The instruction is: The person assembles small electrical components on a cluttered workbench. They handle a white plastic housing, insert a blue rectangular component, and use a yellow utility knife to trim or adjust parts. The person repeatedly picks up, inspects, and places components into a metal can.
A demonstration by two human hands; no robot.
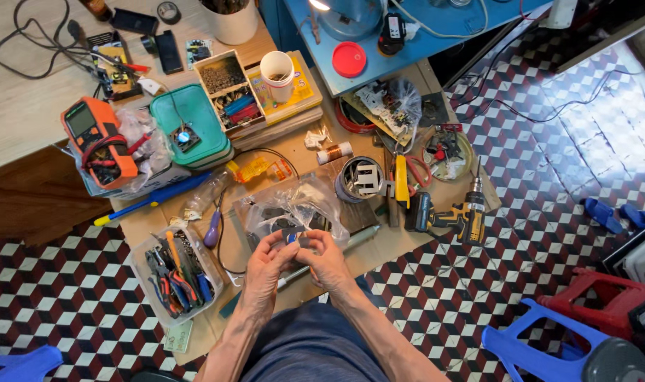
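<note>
Both hands meet over a sheet of cardboard (379,258) on the tiled floor. Left hand (266,265) and right hand (326,258) pinch 1 small dark part with a blue spot (292,238) between fingertips, tight grip from both sides. The part sits at the near edge of a crumpled clear plastic bag (294,209), touching or just above it, cannot tell which. A grey pen-like tool (358,237) lies under the right hand. A purple-handled screwdriver (212,230) is left of the bag. A clear tray of pliers (174,276) sits beside the left wrist. A metal tin (360,178) stands behind the bag, and a yellow cordless drill (453,216) lies well to the right. An orange multimeter (96,138) is far left.
</note>
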